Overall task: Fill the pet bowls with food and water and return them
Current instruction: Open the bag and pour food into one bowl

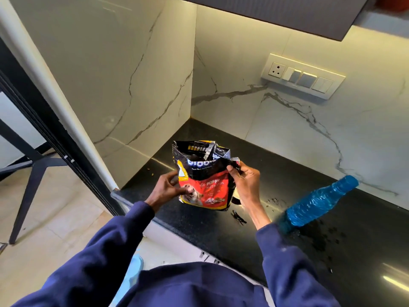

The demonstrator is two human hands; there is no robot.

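The bag (203, 187) is crinkled glossy foil, black at the top and red lower down with a yellow border. White letters on the red panel read "PUPPY NUTRITION", beside a picture of a dog. The brand, in larger white letters on the black band, is folded over and cannot be read whole. The bag's top is crumpled and gapes, showing a silvery lining. It is upright over the front part of the desk (276, 165); whether its base touches cannot be told.

The left hand (168, 187) grips the bag's left edge about halfway up, fingers curled round it. The right hand (245, 182) pinches the creased top right corner.

The desk is polished black stone with fine specks. A ribbed, translucent blue plastic bottle (318, 202) with a blue cap stands on it, well to the right of the bag. Water drops (273, 201) and a small black scrap (239, 217) lie between them. The wall (132, 74) is white marble with grey veins and carries a white switch panel (303, 76).
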